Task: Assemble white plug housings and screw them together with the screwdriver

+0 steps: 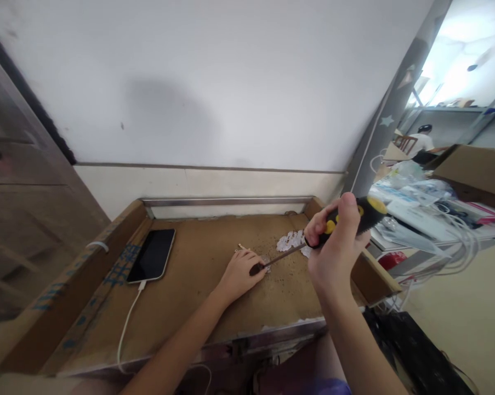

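My right hand (337, 241) is wrapped round the black-and-yellow handle of a screwdriver (286, 253), raised above the right side of the cardboard-covered surface. Its thin metal shaft slants down to the left. The far end meets a small dark brown piece (256, 269) at my left hand (241, 271). My left hand rests low on the cardboard, its fingers closed round that piece; the exact grip is partly hidden. A bit of white, lacy-looking material shows beside the left fingertips. More white lacy pieces (288, 241) lie behind the shaft, and dark crumbs are scattered around.
A phone (152, 255) with a white charging cable lies at the left. Cardboard side walls (373, 274) edge the surface, with a white wall (231, 109) behind. At the right, a cluttered shelf (420, 219) holds bags and cables; another person (422, 142) sits far off.
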